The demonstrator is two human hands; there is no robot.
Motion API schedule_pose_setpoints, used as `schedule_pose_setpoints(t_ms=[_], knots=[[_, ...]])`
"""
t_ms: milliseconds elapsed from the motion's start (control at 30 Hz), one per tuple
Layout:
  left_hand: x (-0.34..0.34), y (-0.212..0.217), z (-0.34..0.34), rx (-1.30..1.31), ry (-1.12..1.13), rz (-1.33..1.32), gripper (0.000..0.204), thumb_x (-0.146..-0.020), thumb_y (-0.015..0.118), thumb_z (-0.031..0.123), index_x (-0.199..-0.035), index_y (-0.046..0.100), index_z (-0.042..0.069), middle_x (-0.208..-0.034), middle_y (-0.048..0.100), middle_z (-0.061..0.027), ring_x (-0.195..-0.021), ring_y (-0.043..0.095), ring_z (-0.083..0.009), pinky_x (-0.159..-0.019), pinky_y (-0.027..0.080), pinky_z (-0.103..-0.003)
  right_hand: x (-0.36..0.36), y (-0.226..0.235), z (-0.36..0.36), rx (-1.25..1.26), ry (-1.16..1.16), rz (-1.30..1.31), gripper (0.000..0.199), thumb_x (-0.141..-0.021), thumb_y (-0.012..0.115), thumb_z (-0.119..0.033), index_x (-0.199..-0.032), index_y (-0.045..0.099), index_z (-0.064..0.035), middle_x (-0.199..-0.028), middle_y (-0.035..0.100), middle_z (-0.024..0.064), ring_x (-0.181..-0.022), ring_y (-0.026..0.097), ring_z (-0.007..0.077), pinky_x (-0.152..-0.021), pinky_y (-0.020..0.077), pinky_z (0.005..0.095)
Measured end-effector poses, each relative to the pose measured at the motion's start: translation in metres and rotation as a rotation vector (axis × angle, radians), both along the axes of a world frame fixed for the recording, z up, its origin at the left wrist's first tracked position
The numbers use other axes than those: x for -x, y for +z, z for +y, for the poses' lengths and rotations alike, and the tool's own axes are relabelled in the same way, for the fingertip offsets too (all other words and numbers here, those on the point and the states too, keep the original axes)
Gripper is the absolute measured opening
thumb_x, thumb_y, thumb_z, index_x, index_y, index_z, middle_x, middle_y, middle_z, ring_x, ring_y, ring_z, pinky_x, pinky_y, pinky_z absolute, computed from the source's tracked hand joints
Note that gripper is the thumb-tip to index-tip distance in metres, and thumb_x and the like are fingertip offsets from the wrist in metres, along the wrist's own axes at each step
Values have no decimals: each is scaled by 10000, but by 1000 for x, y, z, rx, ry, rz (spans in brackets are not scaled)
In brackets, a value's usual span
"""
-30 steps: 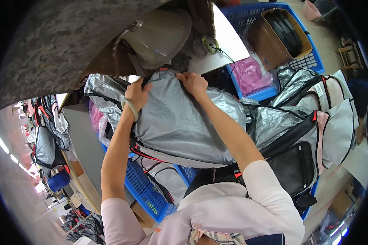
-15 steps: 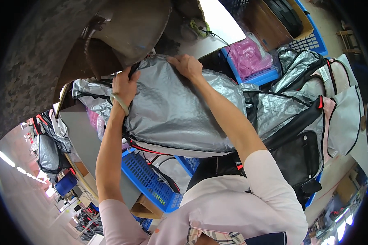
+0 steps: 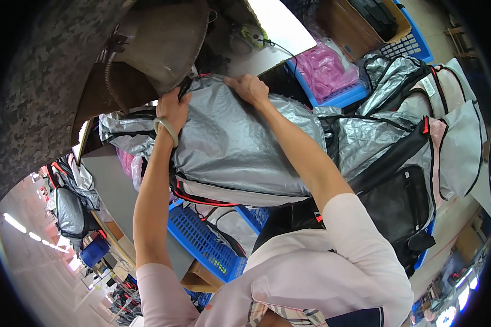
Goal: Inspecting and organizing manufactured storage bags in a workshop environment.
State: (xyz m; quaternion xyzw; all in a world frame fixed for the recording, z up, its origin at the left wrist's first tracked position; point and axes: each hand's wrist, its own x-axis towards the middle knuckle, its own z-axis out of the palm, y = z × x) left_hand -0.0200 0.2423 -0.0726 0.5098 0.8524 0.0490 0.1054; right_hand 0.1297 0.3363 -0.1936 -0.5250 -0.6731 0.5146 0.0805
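Observation:
A large bag panel with a silver foil lining (image 3: 240, 141) stretches across the middle, its edge bound in black with red trim. My left hand (image 3: 172, 111), a pale bangle (image 3: 166, 131) at its wrist, is closed on the dark bound edge at the upper left of the panel. Fingers bent, my right hand (image 3: 248, 90) grips the panel's top edge. Just beyond the hands stands the bulky beige body of a machine (image 3: 166, 43). The spot where the bag's edge meets it is partly hidden by the left hand and the machine.
More silver-lined bags with black and pink parts (image 3: 376, 141) are heaped at the right. A blue crate (image 3: 343, 97) holds pink plastic, and a cardboard box (image 3: 349, 32) stands beyond it. Another blue basket (image 3: 202, 231) sits below the panel. A white board (image 3: 283, 38) juts beside the machine.
The machine and the white board sit a little farther left and higher in the picture. Both hands keep hold of the bag, with the left hand's fingers slightly shifted.

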Motion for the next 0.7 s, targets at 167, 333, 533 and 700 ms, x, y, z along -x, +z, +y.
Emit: schedule_pose_setpoints(t_ms=[167, 333, 533, 700], knots=[[0, -3, 4, 74, 47, -23, 331, -760, 583, 253, -1001, 593, 26, -912, 594, -229, -914, 542, -393, -777, 418, -411, -1, -2, 0, 42, 8, -14, 433, -764, 514, -556, -910, 690, -188, -913, 646, 131, -913, 595, 317, -782, 454, 380], [-2, -5, 10, 67, 51, -29, 297, -760, 562, 265, -897, 597, 3, -924, 583, -244, -923, 527, -414, -783, 420, -456, -1, -6, 0, 15, -14, -26, 451, -757, 534, -538, -899, 688, -139, -911, 640, 160, -901, 600, 330, -771, 461, 390], [2, -10, 13, 75, 79, -31, 304, -752, 556, 266, -891, 600, -1, -970, 574, -245, -937, 524, -411, -812, 423, -444, 6, -10, -3, 1, -58, -114, 514, -737, 526, -561, -902, 682, -99, -898, 635, 193, -883, 606, 344, -770, 465, 403], [8, -17, 14, 113, 64, -9, 344, -758, 516, 311, -887, 604, 5, -978, 578, -238, -938, 529, -406, -831, 418, -448, 9, -16, -6, -30, -96, -106, 512, -738, 526, -540, -871, 682, -70, -890, 631, 210, -881, 601, 364, -768, 465, 412]])
